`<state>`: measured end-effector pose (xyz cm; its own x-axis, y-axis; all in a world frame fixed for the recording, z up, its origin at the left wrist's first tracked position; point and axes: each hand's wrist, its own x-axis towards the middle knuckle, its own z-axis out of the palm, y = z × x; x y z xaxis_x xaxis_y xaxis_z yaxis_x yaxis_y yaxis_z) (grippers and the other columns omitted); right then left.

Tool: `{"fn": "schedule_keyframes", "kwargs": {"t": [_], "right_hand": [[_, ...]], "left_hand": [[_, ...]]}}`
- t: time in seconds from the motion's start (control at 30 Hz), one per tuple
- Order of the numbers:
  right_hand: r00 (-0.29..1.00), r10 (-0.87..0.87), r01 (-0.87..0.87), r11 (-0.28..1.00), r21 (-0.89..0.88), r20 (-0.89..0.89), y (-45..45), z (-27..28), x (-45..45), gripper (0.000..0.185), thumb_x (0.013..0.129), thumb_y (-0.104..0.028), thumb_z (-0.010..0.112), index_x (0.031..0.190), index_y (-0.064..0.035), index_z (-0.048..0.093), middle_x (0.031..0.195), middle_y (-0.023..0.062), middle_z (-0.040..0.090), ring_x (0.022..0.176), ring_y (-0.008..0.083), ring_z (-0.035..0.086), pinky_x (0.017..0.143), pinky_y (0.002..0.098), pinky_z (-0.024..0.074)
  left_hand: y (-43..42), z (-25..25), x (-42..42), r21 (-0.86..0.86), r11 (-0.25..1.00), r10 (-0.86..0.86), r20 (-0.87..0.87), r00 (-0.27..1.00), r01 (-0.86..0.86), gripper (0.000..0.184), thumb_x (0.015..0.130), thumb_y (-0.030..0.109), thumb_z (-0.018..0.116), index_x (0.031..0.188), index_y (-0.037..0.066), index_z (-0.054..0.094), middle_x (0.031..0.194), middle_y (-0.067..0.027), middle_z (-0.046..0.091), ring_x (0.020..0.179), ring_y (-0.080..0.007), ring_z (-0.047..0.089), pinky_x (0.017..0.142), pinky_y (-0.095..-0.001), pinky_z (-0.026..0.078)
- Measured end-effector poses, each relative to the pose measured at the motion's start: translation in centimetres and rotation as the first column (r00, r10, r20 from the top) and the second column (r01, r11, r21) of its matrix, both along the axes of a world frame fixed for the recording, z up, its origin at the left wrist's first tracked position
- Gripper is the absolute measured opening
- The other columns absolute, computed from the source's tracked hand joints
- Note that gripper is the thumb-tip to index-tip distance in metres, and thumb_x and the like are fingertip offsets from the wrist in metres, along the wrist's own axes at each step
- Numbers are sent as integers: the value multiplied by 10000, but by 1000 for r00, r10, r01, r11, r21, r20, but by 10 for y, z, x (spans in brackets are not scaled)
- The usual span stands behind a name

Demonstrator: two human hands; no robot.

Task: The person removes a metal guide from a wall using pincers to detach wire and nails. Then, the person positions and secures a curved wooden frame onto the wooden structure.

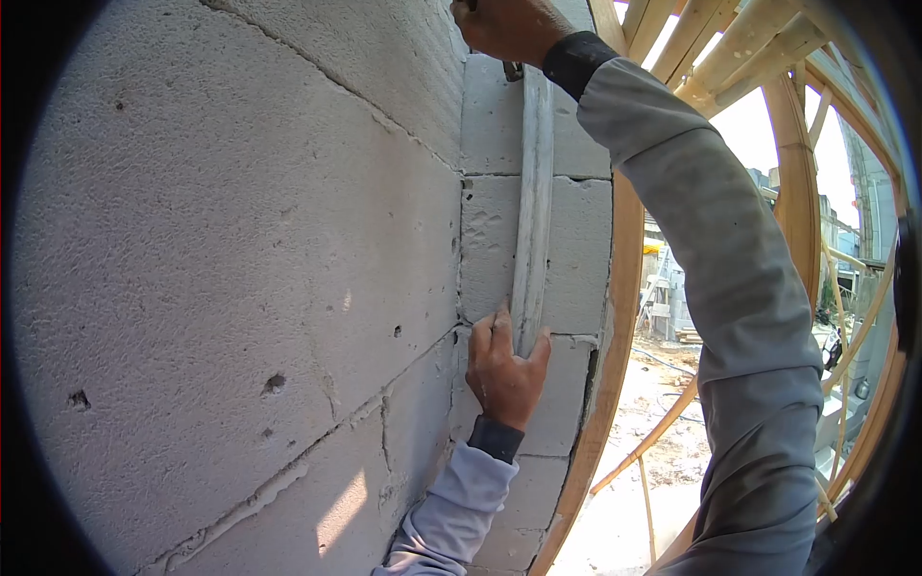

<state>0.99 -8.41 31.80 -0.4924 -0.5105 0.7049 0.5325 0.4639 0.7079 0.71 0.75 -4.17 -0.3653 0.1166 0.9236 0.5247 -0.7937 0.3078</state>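
Observation:
A long, pale grey straight bar (534, 211) stands nearly upright against the narrow block wall (581, 230) beside the corner. My left hand (504, 370) grips its lower end, with fingers on one side and the thumb on the other. Higher up, at the top edge of the view, my right hand (514, 27) is closed near the bar's upper end. A small dark piece (513, 71) shows just under it; what the fingers hold is partly cut off by the frame.
A large block wall (230, 240) with mortar joints and small holes fills the left side. A wooden post (619, 288) edges the narrow wall. Timber poles (744, 48) slant overhead at right. Beyond lies sunlit ground (663, 422) with leaning sticks.

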Motion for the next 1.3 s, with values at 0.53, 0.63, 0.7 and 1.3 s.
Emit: {"fn": "schedule_keyframes", "kwargs": {"t": [0.53,0.63,0.7,1.3], "right_hand": [[727,533,-671,685,-284,-433,-108,-118,120,165,770,-49,590,917,21,565,720,100,629,573,184,636,473,260,490],[788,396,-575,746,-336,-471,-107,-149,148,201,847,-81,576,1027,6,560,770,117,652,675,192,672,526,249,501],[782,382,-574,750,-329,-492,-116,-168,166,202,841,-81,615,1015,17,589,789,103,682,664,157,678,523,266,514],[699,192,-666,526,-529,-689,-109,-299,222,157,844,-58,568,987,-1,537,763,62,621,660,112,614,530,209,457]], "left_hand": [[-15,29,-2,-281,939,161,-147,976,-197,492,719,350,761,953,-29,551,966,-199,577,905,-383,598,786,-452,489],[-34,34,-12,-332,923,128,-214,968,-195,496,720,353,759,953,-33,551,967,-202,578,919,-393,593,803,-462,482],[-36,34,-15,-358,912,118,-234,965,-199,497,719,351,756,972,-23,549,992,-219,576,919,-407,606,792,-479,497],[-41,44,-21,-419,877,109,-303,947,-235,603,699,397,766,1042,-57,568,979,-255,608,958,-410,603,827,-474,480]]}}
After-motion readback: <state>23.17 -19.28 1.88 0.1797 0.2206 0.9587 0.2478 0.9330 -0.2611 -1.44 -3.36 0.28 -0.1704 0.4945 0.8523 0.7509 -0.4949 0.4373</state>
